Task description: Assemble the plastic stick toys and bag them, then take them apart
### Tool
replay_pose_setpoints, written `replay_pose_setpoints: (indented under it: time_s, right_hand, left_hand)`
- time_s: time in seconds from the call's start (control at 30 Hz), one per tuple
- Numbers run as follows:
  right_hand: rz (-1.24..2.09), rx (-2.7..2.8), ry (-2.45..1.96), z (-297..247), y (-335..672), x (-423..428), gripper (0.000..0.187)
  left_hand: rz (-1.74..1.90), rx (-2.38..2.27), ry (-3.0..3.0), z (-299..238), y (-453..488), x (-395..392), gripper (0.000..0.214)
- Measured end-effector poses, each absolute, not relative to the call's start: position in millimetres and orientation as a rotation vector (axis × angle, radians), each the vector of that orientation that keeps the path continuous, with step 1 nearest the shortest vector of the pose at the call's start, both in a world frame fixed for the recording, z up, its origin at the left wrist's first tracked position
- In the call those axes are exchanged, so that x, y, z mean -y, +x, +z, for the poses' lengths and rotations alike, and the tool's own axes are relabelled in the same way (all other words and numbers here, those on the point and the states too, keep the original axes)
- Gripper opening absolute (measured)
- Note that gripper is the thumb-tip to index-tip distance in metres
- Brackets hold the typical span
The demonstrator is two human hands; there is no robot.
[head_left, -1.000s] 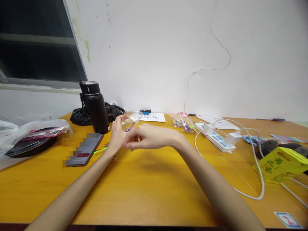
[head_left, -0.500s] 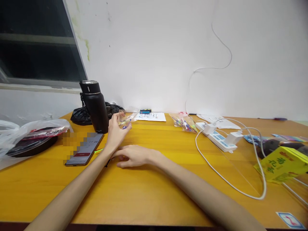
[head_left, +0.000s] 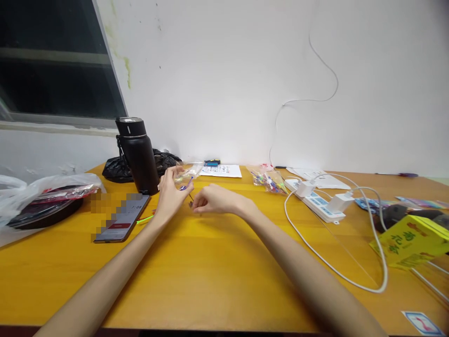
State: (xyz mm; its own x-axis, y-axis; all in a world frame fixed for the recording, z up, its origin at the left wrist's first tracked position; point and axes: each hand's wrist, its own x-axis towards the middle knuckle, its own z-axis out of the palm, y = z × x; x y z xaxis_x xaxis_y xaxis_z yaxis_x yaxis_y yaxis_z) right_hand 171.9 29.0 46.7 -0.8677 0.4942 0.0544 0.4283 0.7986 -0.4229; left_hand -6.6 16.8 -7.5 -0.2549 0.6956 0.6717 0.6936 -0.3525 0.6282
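My left hand (head_left: 171, 192) is closed on a clear plastic bag (head_left: 189, 172) with small blue pieces in it, above the table just right of the black bottle (head_left: 137, 157). Close by on the right, my right hand (head_left: 215, 200) is curled, its fingertips pinching a thin dark piece (head_left: 191, 201) too small to name. The two hands are near each other but apart. Beside my left forearm lies a bright green strip (head_left: 145, 219), partly next to the phone (head_left: 122, 222).
Bags of small coloured pieces (head_left: 268, 180) lie near the wall. To their right are a white power strip (head_left: 321, 206) with chargers and a looping cable (head_left: 333, 269), then a yellow box (head_left: 409, 241). A white plastic bag (head_left: 21, 196) covers a dark round item at left.
My right hand has moved up and away to the right from beside my left wrist, with the thin dark piece in its fingers. My left hand has barely moved.
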Motion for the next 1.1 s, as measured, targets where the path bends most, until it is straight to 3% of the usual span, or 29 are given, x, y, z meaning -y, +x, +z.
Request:
replay_pose_setpoints:
  time_s: [0.27, 0.53, 0.83, 1.1]
  right_hand:
    - [0.234, 2.493, -1.151, 98, 228, -45, 0.023]
    - [0.235, 2.281, -0.929, 142, 257, -15, 0.015]
    - [-0.035, 2.462, -0.972, 122, 206, 9, 0.014]
    - [0.045, 2.532, -0.896, 98, 183, 1, 0.021]
  left_hand:
    - [1.692, -1.646, 2.105, -13, 2, -15, 0.040]
    - [1.651, -1.525, 2.209, -22, 11, -17, 0.040]
    - [1.674, -1.456, 2.178, -14, 24, -6, 0.046]
    - [1.649, -1.468, 2.130, -12, 27, -3, 0.041]
